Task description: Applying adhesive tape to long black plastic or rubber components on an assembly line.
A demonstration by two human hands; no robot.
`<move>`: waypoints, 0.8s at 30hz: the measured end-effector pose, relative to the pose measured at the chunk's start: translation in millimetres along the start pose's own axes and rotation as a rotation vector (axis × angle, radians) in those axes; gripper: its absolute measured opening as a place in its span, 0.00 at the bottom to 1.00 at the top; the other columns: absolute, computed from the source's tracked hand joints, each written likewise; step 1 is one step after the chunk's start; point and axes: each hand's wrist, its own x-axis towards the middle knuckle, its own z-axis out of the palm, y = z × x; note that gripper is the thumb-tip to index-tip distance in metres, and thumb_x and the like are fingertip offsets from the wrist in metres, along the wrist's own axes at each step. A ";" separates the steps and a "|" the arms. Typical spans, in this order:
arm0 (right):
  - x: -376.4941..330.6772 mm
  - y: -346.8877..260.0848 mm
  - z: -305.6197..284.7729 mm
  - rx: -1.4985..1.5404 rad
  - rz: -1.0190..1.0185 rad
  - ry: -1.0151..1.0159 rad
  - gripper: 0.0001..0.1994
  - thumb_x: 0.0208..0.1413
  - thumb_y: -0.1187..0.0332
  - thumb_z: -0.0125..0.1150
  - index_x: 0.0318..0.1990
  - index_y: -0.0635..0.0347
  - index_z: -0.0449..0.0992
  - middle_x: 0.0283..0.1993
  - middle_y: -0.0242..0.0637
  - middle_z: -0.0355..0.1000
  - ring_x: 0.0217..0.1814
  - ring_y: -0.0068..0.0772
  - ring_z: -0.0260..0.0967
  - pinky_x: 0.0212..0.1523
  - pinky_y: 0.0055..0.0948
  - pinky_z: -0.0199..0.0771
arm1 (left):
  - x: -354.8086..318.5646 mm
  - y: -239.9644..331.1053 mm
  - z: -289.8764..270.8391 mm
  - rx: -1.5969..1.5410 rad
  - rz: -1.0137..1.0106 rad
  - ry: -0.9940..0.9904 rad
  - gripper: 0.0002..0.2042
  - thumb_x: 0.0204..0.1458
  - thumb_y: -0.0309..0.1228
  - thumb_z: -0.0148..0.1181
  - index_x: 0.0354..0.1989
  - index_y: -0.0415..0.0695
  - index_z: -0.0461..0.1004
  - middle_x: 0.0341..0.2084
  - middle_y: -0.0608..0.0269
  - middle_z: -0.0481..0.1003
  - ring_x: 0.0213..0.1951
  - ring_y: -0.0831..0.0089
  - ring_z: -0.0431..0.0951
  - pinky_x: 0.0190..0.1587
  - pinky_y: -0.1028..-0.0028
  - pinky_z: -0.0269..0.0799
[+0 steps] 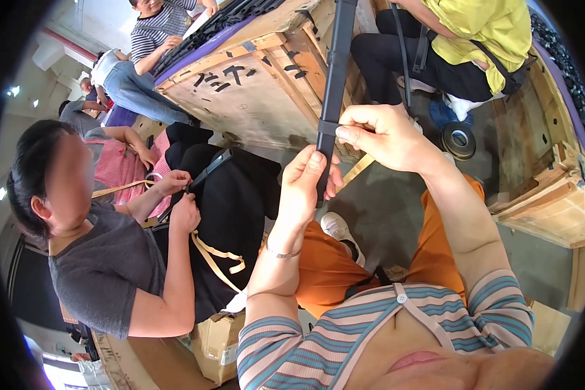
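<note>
Seemingly the work is midway, left hand with fingers clamped on the black bar, right hand pinching its dark band, placed but perhaps unsecured.

Pretty long, straight black bar with a slightly wider black band across its lower part. Leans a bit right, top cut off. Yellowish strip slants beside its lower end.

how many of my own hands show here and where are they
2. Your left hand grips the lower part of the long black bar; your right hand pinches at the black band around it. Some fingers are partly hidden.
</note>
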 end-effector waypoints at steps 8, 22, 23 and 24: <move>2.8 -4.8 10.0 -0.162 -0.001 -0.014 0.07 0.53 0.68 0.55 0.28 0.63 0.71 0.17 0.26 0.61 0.20 0.12 0.54 0.20 0.19 0.55 | -15.4 9.2 -9.7 0.057 -0.058 0.116 0.13 0.57 0.38 0.43 0.31 0.42 0.70 0.18 0.67 0.71 0.19 0.84 0.66 0.21 0.85 0.60; 10.3 -12.3 18.6 -0.026 -0.046 -0.065 0.07 0.55 0.69 0.53 0.29 0.64 0.68 0.24 0.23 0.61 0.27 0.11 0.54 0.29 0.15 0.55 | -12.6 2.7 -11.3 -0.128 -0.037 -0.061 0.15 0.58 0.39 0.42 0.28 0.40 0.69 0.12 0.67 0.67 0.14 0.84 0.64 0.16 0.84 0.59; 11.6 -12.3 18.9 -0.034 -0.062 -0.066 0.07 0.54 0.70 0.53 0.29 0.65 0.68 0.23 0.24 0.62 0.27 0.12 0.54 0.29 0.15 0.56 | -12.4 1.6 -11.9 -0.091 -0.035 -0.050 0.13 0.57 0.37 0.46 0.28 0.40 0.69 0.12 0.67 0.67 0.14 0.84 0.64 0.16 0.85 0.59; 12.3 -12.5 19.5 -0.040 -0.080 -0.067 0.07 0.54 0.70 0.53 0.28 0.65 0.68 0.23 0.24 0.63 0.27 0.12 0.55 0.29 0.15 0.56 | -12.5 1.1 -11.8 -0.053 -0.034 -0.038 0.11 0.55 0.36 0.49 0.28 0.41 0.68 0.13 0.67 0.67 0.14 0.84 0.64 0.16 0.85 0.58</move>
